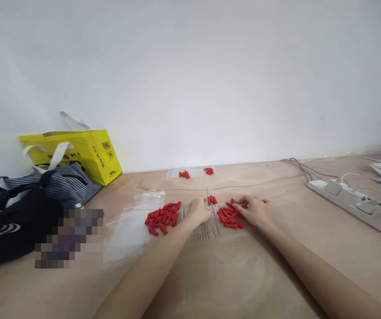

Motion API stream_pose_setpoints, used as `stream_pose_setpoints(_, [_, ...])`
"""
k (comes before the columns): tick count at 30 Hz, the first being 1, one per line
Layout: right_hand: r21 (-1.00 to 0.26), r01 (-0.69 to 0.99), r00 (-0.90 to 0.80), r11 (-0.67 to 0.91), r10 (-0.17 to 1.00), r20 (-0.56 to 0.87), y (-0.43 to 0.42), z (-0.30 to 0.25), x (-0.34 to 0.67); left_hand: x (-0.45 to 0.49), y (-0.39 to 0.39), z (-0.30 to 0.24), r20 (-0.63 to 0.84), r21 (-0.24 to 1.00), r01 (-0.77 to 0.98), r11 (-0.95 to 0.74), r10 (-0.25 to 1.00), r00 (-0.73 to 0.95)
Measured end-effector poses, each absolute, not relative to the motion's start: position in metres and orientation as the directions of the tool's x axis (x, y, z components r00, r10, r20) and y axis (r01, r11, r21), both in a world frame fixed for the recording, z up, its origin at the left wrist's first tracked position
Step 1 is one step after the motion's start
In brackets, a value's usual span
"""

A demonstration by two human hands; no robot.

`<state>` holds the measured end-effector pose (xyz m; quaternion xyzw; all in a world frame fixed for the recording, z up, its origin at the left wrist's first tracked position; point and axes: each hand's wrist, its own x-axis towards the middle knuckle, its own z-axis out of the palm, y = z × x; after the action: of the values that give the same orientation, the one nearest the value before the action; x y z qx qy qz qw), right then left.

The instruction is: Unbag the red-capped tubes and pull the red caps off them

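Observation:
My left hand is closed over a heap of thin clear glass dropper tubes. What its fingers hold is hidden. At the right-hand pile of red rubber dropper bulbs, my right hand has its fingertips drawn together on a red rubber bulb, partly covered by the fingers. Just beyond my left hand lie a few droppers with red bulbs on their glass tubes. Left of the tubes is a larger pile of red rubber bulbs.
Clear zip bags lie flat on the left, beside the bulbs. Bagged droppers rest near the wall. A yellow bag, a striped bag and a black bag stand at left. A white power strip with cables lies at right.

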<state>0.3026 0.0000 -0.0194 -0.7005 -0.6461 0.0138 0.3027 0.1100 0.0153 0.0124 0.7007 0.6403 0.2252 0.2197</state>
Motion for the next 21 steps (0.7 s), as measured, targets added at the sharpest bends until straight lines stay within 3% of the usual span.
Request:
stream_pose_setpoints(6, [-0.417,0.909,0.154,0.008,0.923,0.354,-0.001,-0.020,0.302,0.108,0.015,0.010,0.176,0.524,0.826,-0.209,0.975,0.135])
stream_pose_setpoints(11, [-0.506,0.862,0.191,-0.023,0.940,0.282,0.001,-0.012,0.303,0.070,-0.013,0.006,0.322,0.476,0.805,-0.355,0.922,0.216])
stream_pose_setpoints(12, [-0.515,0.856,0.207,-0.046,0.944,0.258,0.003,-0.009,0.302,0.058,-0.020,0.003,0.369,0.458,0.797,-0.394,0.900,0.232])
stream_pose_setpoints(14, [-0.500,0.861,0.220,-0.089,0.953,0.209,0.009,-0.002,0.297,0.035,-0.033,-0.003,0.595,0.281,0.771,-0.572,0.734,0.328])
stream_pose_setpoints(16, [-0.467,0.879,0.194,-0.096,0.967,0.166,0.018,0.003,0.285,0.015,-0.041,-0.008,0.684,0.156,0.760,-0.631,0.624,0.378])
stream_pose_setpoints(21, [-0.431,0.896,0.141,-0.107,0.989,0.048,0.041,0.009,0.247,-0.002,-0.046,-0.012,0.720,0.126,0.786,-0.605,0.601,0.347])
